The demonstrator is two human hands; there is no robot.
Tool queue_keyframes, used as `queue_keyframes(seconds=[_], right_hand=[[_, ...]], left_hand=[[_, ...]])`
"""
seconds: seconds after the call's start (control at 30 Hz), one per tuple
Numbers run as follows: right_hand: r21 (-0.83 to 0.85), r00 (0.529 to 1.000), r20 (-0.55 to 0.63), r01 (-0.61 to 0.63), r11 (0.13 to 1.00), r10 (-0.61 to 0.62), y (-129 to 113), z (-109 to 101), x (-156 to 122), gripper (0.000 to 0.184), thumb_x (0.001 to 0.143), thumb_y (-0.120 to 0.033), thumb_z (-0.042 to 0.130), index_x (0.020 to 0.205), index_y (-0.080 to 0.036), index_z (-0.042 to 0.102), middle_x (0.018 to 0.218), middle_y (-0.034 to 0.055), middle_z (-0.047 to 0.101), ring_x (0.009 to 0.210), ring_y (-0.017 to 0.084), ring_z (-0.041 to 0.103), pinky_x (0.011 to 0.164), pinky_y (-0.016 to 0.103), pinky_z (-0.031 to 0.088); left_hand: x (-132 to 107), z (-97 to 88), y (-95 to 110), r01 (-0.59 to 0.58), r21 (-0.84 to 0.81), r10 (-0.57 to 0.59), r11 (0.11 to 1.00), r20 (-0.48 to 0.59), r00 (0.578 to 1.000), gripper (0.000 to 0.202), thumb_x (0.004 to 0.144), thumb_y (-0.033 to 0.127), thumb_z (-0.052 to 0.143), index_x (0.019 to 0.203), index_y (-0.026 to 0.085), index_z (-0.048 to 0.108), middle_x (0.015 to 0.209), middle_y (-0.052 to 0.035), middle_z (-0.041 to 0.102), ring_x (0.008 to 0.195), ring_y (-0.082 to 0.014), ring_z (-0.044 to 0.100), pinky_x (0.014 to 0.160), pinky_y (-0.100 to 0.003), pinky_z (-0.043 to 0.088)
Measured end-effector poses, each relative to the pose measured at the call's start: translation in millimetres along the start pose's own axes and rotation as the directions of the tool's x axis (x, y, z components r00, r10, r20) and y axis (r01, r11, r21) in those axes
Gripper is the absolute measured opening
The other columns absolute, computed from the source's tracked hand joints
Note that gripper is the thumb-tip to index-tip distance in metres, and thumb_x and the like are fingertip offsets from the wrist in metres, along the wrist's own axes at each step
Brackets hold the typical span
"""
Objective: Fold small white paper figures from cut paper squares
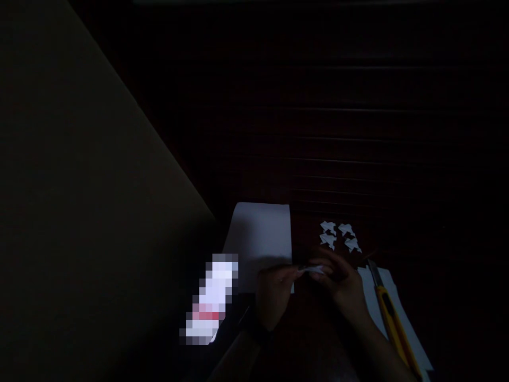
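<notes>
The scene is very dark. My left hand [274, 292] and my right hand [342, 284] meet over a dark wooden table and both pinch a small piece of white paper [312, 269] between their fingertips. Just beyond my right hand lie several small folded white paper shapes [340, 236] in a cluster. A white sheet of paper [262, 239] lies behind my left hand.
A yellow utility knife [392, 313] rests on another white sheet [401, 318] at my right forearm. A blurred white and red object [210, 302] lies left of my left wrist. A large dim tan surface [79, 212] fills the left side.
</notes>
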State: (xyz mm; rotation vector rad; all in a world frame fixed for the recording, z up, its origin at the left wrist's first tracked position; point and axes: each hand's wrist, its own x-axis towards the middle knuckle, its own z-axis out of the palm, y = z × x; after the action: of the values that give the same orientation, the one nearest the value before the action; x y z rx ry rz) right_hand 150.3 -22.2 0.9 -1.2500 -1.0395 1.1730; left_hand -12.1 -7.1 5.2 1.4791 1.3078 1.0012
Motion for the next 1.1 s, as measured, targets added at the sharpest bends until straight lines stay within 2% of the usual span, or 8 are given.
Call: queue_keyframes(seconds=[0.17, 0.27, 0.37, 0.43, 0.57, 0.67, 0.9, 1.1], right_hand=[[-0.167, 0.994, -0.011, 0.103, 0.981, -0.106, -5, -6, 1, 0.024, 0.069, -0.014, 0.068, 0.091, -0.024, 0.067, 0.092, 0.0026, 0.070, 0.089, 0.021, 0.064, 0.084, 0.036, 0.049], [-0.230, 0.982, 0.013, 0.188, 0.955, -0.190, -5, -8, 1, 0.015, 0.072, -0.014, 0.065, 0.081, -0.024, 0.069, 0.097, 0.0026, 0.068, 0.094, 0.022, 0.062, 0.088, 0.038, 0.046], [-0.248, 0.972, 0.003, 0.227, 0.942, -0.234, -3, -9, 2, 0.015, 0.073, -0.013, 0.064, 0.081, -0.024, 0.069, 0.099, 0.0030, 0.067, 0.095, 0.022, 0.061, 0.087, 0.039, 0.046], [-0.292, 0.965, -0.026, 0.244, 0.925, -0.262, -1, -10, 2, 0.016, 0.074, -0.013, 0.062, 0.083, -0.024, 0.068, 0.099, 0.0033, 0.067, 0.095, 0.022, 0.061, 0.087, 0.039, 0.046], [-0.408, 0.925, -0.055, 0.323, 0.854, -0.376, 5, -10, 0, 0.019, 0.079, -0.012, 0.057, 0.089, -0.025, 0.068, 0.104, 0.0038, 0.066, 0.098, 0.020, 0.060, 0.088, 0.038, 0.046], [-0.474, 0.891, 0.036, 0.414, 0.777, -0.453, 10, -10, -2, 0.025, 0.081, -0.011, 0.054, 0.096, -0.025, 0.067, 0.109, 0.0047, 0.063, 0.101, 0.021, 0.058, 0.088, 0.038, 0.046], [-0.506, 0.835, 0.220, 0.540, 0.673, -0.505, 15, -6, -7, 0.039, 0.082, -0.006, 0.047, 0.110, -0.029, 0.062, 0.120, 0.0036, 0.058, 0.108, 0.021, 0.054, 0.089, 0.039, 0.046], [-0.325, 0.946, 0.079, 0.322, 0.889, -0.314, -2, 0, -8, 0.030, 0.085, -0.021, 0.048, 0.113, -0.025, 0.059, 0.126, 0.0062, 0.053, 0.113, 0.025, 0.051, 0.097, 0.043, 0.040]], left_hand=[[-2, -4.1, 9, -0.198, 0.005, 0.198, 0.980, 0.039, 0.979, 0.024, 0.082, 0.015, 0.053, 0.094, 0.026, 0.071, 0.102, -0.0002, 0.068, 0.090, -0.0159, 0.063, 0.081, -0.026, 0.050], [-3, -2.7, 8, -0.220, 0.052, 0.219, 0.974, 0.011, 0.976, 0.027, 0.080, 0.012, 0.055, 0.093, 0.030, 0.070, 0.105, 0.0021, 0.067, 0.095, -0.0163, 0.062, 0.087, -0.027, 0.048], [-2, 0.5, 8, -0.118, -0.010, 0.117, 0.993, -0.070, 0.991, 0.030, 0.074, 0.013, 0.063, 0.098, 0.029, 0.069, 0.107, 0.0005, 0.066, 0.098, -0.0194, 0.060, 0.091, -0.031, 0.046], [0, 2.0, 7, -0.001, -0.197, -0.014, 0.980, -0.071, 0.997, 0.039, 0.072, 0.016, 0.066, 0.109, 0.026, 0.063, 0.109, -0.0035, 0.065, 0.097, -0.0217, 0.061, 0.089, -0.034, 0.047], [3, 1.0, 6, 0.290, -0.607, -0.225, 0.740, 0.183, 0.957, 0.033, 0.077, 0.026, 0.062, 0.107, 0.013, 0.061, 0.100, -0.0131, 0.067, 0.091, -0.0265, 0.063, 0.082, -0.041, 0.049], [2, -0.7, 8, 0.364, -0.678, -0.227, 0.639, 0.286, 0.931, 0.030, 0.079, 0.030, 0.060, 0.097, 0.008, 0.064, 0.099, -0.0165, 0.066, 0.090, -0.0281, 0.063, 0.081, -0.041, 0.049], [1, 0.5, 4, 0.257, -0.605, -0.190, 0.754, 0.173, 0.966, 0.034, 0.076, 0.029, 0.064, 0.106, 0.012, 0.063, 0.103, -0.0134, 0.066, 0.090, -0.0248, 0.062, 0.078, -0.036, 0.050], [8, -3.7, -1, 0.207, -0.507, -0.213, 0.837, 0.048, 0.976, 0.030, 0.071, 0.026, 0.068, 0.098, 0.013, 0.067, 0.099, -0.0118, 0.068, 0.093, -0.0256, 0.063, 0.081, -0.034, 0.050]])
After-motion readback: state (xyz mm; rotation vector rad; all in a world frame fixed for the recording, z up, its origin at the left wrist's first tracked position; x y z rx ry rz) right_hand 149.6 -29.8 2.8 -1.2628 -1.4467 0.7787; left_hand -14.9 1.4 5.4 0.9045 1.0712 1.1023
